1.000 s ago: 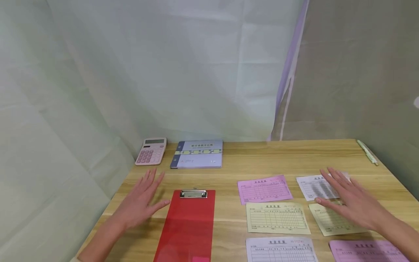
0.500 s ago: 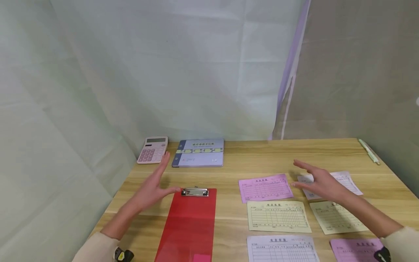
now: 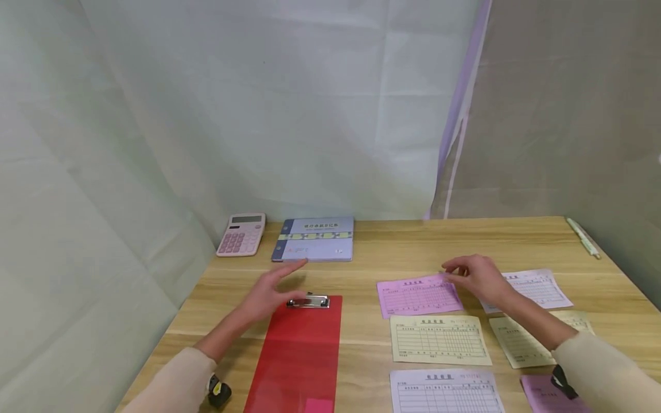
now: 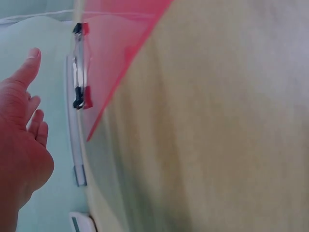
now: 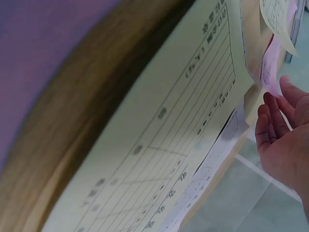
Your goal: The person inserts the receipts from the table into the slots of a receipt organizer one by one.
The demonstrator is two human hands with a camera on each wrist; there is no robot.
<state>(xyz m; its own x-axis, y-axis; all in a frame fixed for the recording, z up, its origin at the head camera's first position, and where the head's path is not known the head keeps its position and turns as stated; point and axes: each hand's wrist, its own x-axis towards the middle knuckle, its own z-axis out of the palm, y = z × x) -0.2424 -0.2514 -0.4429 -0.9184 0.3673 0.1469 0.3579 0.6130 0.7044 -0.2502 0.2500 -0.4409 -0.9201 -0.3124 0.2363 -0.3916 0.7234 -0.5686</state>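
Observation:
My right hand (image 3: 480,278) has its fingers curled at the upper right corner of a pink receipt slip (image 3: 413,295). In the right wrist view the thumb and fingertips of that hand (image 5: 287,130) pinch the corner of the pink slip (image 5: 270,67). My left hand (image 3: 265,295) hovers at the top left of a red clipboard (image 3: 302,350), close to its metal clip (image 3: 308,302). Its fingers are spread and relaxed, holding nothing. In the left wrist view the hand (image 4: 21,106) is apart from the clip (image 4: 79,67).
Below the pink slip lie a yellow slip (image 3: 439,339) and a white one (image 3: 444,393). Further right are a white slip (image 3: 539,288), another yellow slip (image 3: 521,341) and a pink slip (image 3: 547,396). A calculator (image 3: 241,235), a ledger book (image 3: 314,240) and a pen (image 3: 583,238) lie toward the back.
My right hand has moved left from over the white and yellow slips to the pink slip's corner, its fingers curling. My left hand has moved right toward the clipboard's clip.

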